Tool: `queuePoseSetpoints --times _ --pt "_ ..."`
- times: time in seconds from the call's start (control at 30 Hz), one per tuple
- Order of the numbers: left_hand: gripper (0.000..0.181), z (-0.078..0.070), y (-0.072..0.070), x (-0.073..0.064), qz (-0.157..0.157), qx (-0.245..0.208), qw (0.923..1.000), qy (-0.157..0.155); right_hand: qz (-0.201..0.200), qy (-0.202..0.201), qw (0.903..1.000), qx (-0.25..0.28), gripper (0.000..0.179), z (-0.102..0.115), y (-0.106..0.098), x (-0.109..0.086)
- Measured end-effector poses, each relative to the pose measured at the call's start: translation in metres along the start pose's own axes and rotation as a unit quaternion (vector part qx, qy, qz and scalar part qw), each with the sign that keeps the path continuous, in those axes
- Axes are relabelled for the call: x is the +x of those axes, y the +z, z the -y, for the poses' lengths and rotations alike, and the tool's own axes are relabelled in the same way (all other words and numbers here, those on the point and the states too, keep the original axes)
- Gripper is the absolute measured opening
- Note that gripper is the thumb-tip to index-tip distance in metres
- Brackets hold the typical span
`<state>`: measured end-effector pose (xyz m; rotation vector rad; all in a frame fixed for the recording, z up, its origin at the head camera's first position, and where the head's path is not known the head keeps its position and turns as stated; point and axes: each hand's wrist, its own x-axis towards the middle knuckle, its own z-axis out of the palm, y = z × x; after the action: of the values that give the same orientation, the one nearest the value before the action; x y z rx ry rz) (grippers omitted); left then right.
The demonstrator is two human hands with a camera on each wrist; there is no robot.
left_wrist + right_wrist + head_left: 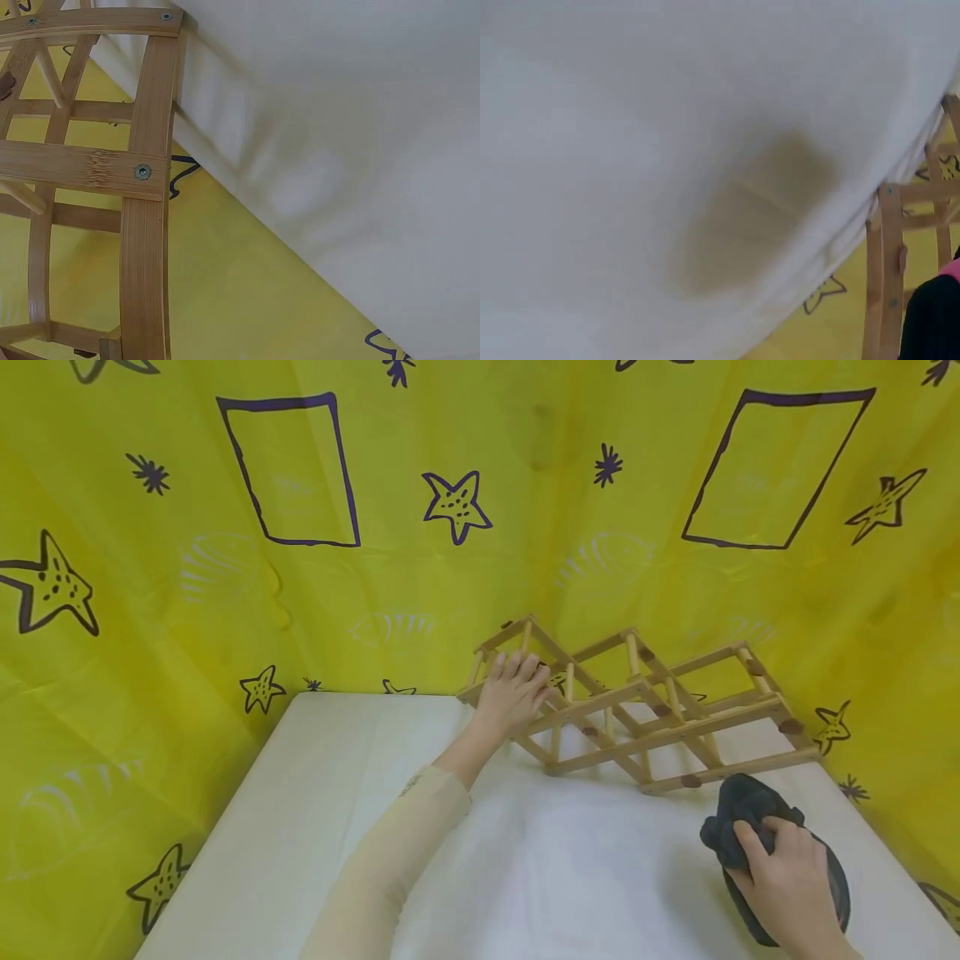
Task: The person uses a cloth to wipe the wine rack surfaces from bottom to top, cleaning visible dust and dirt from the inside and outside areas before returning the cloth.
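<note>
A lattice-like wooden rack of crossed slats and round dowels is at the back of the white table. My left hand grips its left end, fingers over the upper bars; the fingertips are partly hidden. In the left wrist view, the rack's slats show screw heads, but the hand is out of sight. At the front right, my right hand holds a dark, soft, slipper-like thing with rounded lumps, its thumb and fingers around a lump. A dark piece with some pink shows at the right wrist view's edge.
White cloth covers the table. A yellow curtain with dark stars and frames hangs behind it and along both sides. The rack's right end reaches near the table's right edge, behind the right hand.
</note>
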<state>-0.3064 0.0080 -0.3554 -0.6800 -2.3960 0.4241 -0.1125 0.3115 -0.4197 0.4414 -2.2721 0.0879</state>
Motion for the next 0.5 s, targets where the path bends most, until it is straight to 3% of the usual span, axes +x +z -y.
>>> queuePoseSetpoints --times 0.2,0.5 --pt "0.03 0.008 0.003 -0.011 -0.042 0.004 0.9991 -0.006 -0.016 0.03 0.9994 0.002 0.063 -0.005 -0.008 0.011" --pt "0.03 0.029 0.004 -0.037 -0.101 -0.027 0.9945 -0.009 -0.062 0.025 0.9977 -0.011 0.05 -0.014 -0.011 0.029"
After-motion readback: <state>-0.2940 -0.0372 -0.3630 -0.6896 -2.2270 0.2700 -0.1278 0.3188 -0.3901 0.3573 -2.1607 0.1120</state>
